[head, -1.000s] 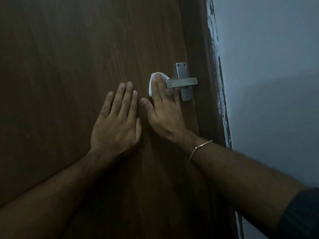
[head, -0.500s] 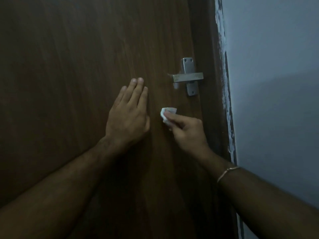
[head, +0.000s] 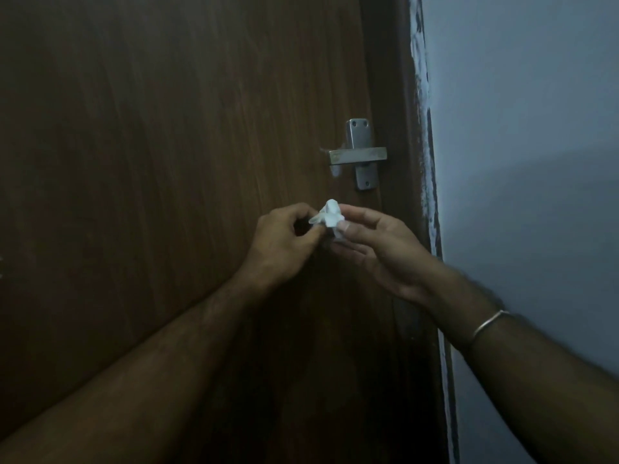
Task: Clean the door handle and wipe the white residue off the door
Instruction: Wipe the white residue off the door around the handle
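Head view: a dark brown wooden door (head: 167, 162) fills the left and centre, with a metal door handle (head: 358, 155) fixed close to its right edge. The handle serves as landmark: its lever runs level, its free end pointing left and its pivot end over an upright back plate fastened by screws at top and bottom. Directly below the handle, apart from it and seemingly off the door face, both hands meet around a small crumpled white tissue (head: 330, 216). The left hand (head: 284, 242), below and left of the handle, has its fingers curled, thumb and forefinger pinching the tissue's left corner. The right hand (head: 378, 252), below and slightly right of the handle, lies palm up, thumb and fingertips closed lightly on the tissue's right side, the other fingers loosely bent; a thin bangle (head: 487, 326) circles its wrist. A small pale mark on the door just under the lever's free end looks like white residue (head: 336, 171), though the dim light leaves this uncertain. To the right of the handle, the door edge (head: 423, 128) carries a ragged white streak against a grey-blue wall (head: 519, 162). Judged from this, the tissue is being refolded; the mark and the handle lie straight up from the fingertips, and the right hand is slightly nearer both.
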